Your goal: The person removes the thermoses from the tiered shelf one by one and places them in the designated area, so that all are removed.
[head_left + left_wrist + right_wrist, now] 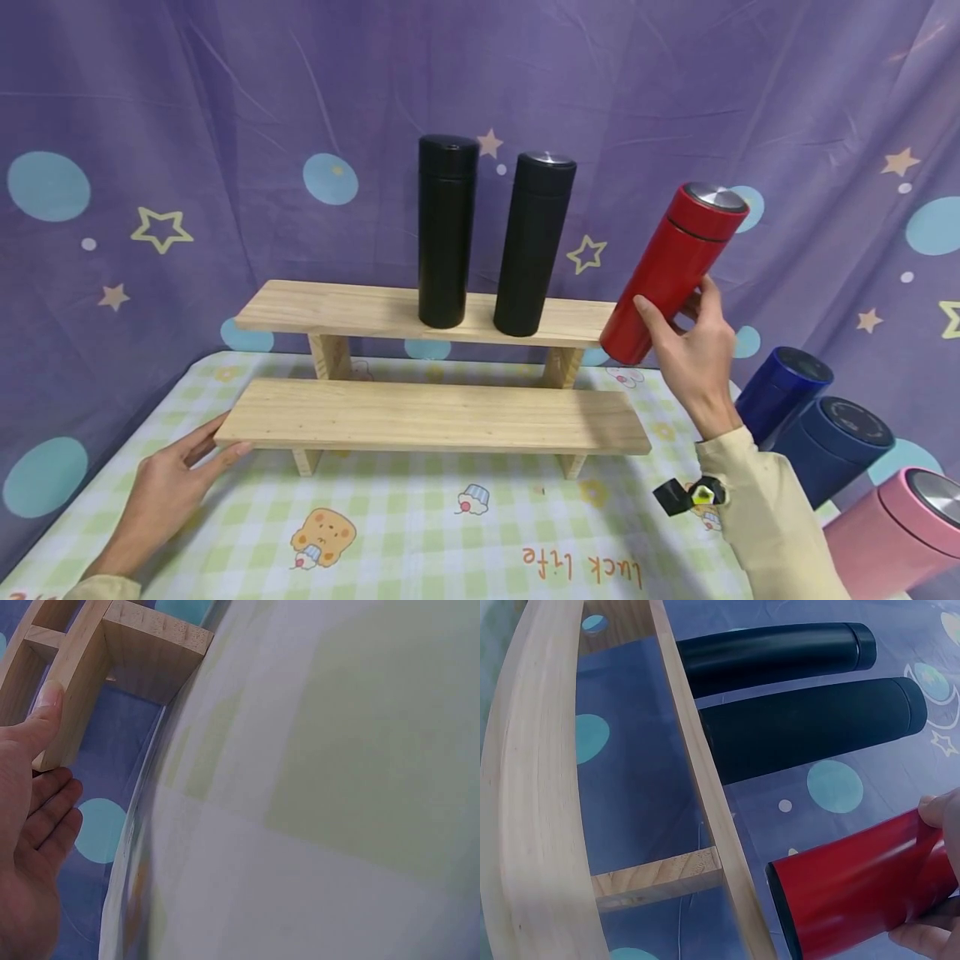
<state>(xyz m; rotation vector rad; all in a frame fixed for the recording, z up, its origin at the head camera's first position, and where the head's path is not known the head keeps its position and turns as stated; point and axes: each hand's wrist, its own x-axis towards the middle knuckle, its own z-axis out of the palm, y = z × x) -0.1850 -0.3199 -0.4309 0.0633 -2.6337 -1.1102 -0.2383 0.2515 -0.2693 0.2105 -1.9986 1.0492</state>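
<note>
My right hand [693,354] grips a red thermos bottle [670,275] round its lower half, thumb on the near side. The bottle leans to the right, its base overlapping the right end of the upper board in the head view. On the upper board of a two-step wooden stand [352,310] are two black thermos bottles [447,233], side by side. My left hand [168,483] holds the left end of the stand's lower board [435,417]; in the left wrist view the thumb [46,712] lies on the board and the fingers curl under its end.
To the right, beside my forearm, are a bright blue bottle [783,392], a dark blue bottle [832,446] and a pink bottle [896,533]. A checked tablecloth [405,533] covers the table. Behind the stand hangs a purple curtain [247,167] with stars and dots.
</note>
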